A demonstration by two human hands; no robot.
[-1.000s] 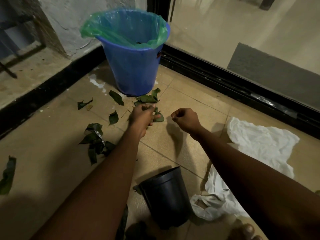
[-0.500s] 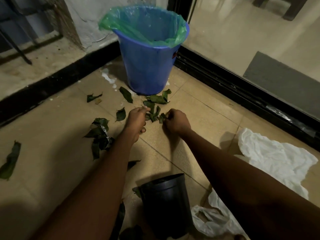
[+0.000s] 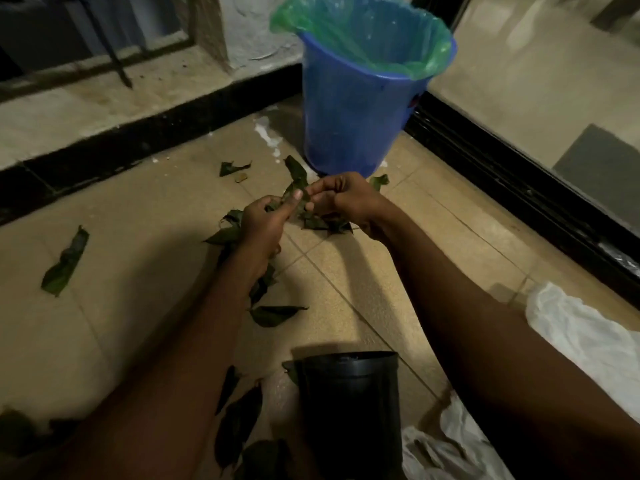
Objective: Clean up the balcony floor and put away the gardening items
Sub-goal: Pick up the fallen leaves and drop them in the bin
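Pinches leaves (image 3: 294, 195) in the left hand (image 3: 263, 225), with the right hand (image 3: 346, 202) curled on the same bunch just beside it, apparently gripping too, though hard to tell in the dimness. Holds them just short of the bin (image 3: 353, 109) beyond both hands. Looks early in the job: loose leaves (image 3: 65, 261) to clear left of and under the left hand, pot (image 3: 346, 403) to put away, nearer the body than both hands.

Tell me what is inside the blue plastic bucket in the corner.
A green plastic liner bag lines the blue plastic bucket, folded over its rim. Only the bag's upper walls show; the bucket's near rim hides the bottom, so any contents cannot be seen.
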